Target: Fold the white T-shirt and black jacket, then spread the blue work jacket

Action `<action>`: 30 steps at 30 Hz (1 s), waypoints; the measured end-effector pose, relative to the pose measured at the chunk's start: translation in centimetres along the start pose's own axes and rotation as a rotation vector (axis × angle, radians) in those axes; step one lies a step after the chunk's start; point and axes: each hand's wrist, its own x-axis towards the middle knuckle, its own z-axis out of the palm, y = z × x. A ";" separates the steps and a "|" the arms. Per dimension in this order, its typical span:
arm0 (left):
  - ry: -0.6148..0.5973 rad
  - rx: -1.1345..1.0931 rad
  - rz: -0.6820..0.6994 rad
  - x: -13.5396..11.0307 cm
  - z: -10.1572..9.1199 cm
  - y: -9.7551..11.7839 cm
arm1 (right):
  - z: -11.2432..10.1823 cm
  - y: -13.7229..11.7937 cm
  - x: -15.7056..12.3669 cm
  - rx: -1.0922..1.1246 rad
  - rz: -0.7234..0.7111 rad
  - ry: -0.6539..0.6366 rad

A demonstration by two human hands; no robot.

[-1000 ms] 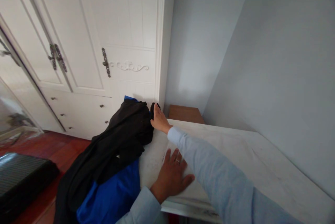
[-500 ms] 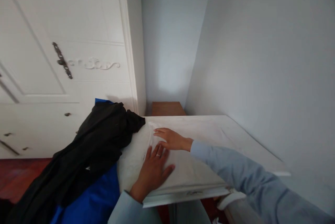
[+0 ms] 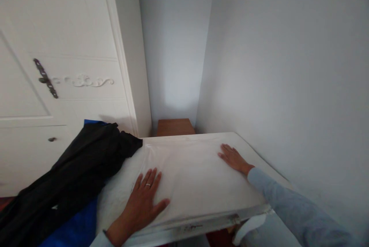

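A thin, pale plastic-like sheet (image 3: pixel 190 177) lies over the white table (image 3: pixel 115 201), with creases near its left end. My left hand (image 3: pixel 141 201) rests flat on the sheet's left part, fingers spread, a ring on one finger. Farther back and to the right, my right hand (image 3: pixel 233 158) is also laid flat on the covering, its fingers stretched out. Neither hand grips anything. Where the sheet's right edge ends is hard to make out.
Dark clothing (image 3: pixel 77 162) is heaped over blue fabric (image 3: pixel 75 224) at the table's left. Behind stands a white wardrobe (image 3: pixel 86 47) with a dark handle (image 3: pixel 45 79). A brown wooden box-like piece (image 3: pixel 175 127) sits in the corner beside the grey wall (image 3: pixel 273 66).
My right hand has slid from beside the left hand to the right across the sheet. The left hand stays flat near the left end. The view has shifted a little.
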 end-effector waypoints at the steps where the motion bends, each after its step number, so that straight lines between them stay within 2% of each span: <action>1: -0.037 -0.015 -0.016 0.0 -0.2 -0.2 | 0.1 0.5 0.0 0.011 -0.005 -0.002; 4: -0.138 -0.074 -0.179 0.9 -1.5 -1.5 | 0.2 1.2 -0.1 0.042 -0.017 0.010; 7: -0.105 -0.074 -0.338 3.0 -3.0 -3.1 | 0.3 1.0 -0.2 0.037 -0.021 0.032; 11: -0.095 -0.058 -0.234 7.0 -3.8 -4.7 | 0.3 0.7 -0.1 -0.017 -0.016 0.013; 13: -0.146 -0.050 -0.207 8.7 -3.2 -5.1 | 0.3 1.0 0.1 -0.031 -0.030 0.002; 15: -0.196 -0.023 -0.261 9.6 -2.2 -5.5 | 0.4 1.6 0.1 -0.020 -0.055 -0.002; 18: -0.248 -0.013 -0.346 9.7 -0.6 -6.2 | 0.6 2.9 0.1 0.001 -0.104 -0.008; 21: -0.246 -0.021 -0.378 9.2 0.1 -6.9 | 1.0 4.1 0.0 -0.001 -0.135 0.002; 27: -0.244 -0.043 -0.412 8.8 0.0 -7.2 | 1.6 4.9 0.2 -0.004 -0.150 0.055; 30: -0.245 -0.031 -0.417 8.8 -0.1 -6.9 | 1.9 4.9 0.2 -0.013 -0.101 0.072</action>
